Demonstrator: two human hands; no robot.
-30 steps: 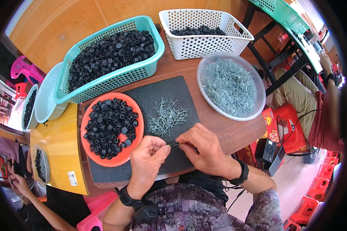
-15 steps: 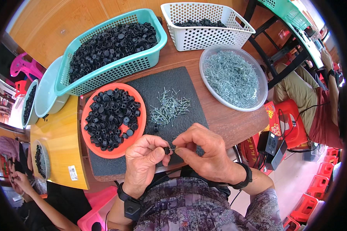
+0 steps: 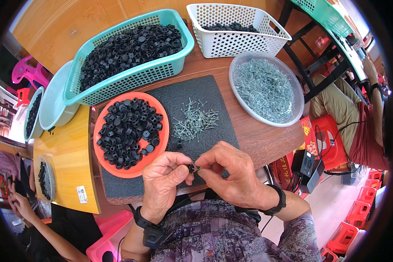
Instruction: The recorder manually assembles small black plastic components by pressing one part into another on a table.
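Low over the near edge of a dark mat (image 3: 205,89), my left hand (image 3: 161,181) pinches a small black plastic cap (image 3: 191,168) between thumb and fingers. My right hand (image 3: 231,172) is closed on a thin metal screw (image 3: 197,168), its tip at the cap; how far it goes in is hidden by the fingers. Beyond my left hand stands an orange-red plate (image 3: 165,126) heaped with black caps (image 3: 129,131). A loose pile of screws (image 3: 195,122) lies on the mat, with a single black cap (image 3: 179,143) just below it.
A teal basket (image 3: 131,81) full of black caps and a white basket (image 3: 236,43) stand at the back. To the right is a clear tub (image 3: 298,102) of screws. Light-green basins (image 3: 59,98) are at the left. People sit on both sides, near red stools (image 3: 332,135).
The screw and cap remain pinched at nearly the same place, with only slight finger movement. The table and its containers have shifted slightly in view.
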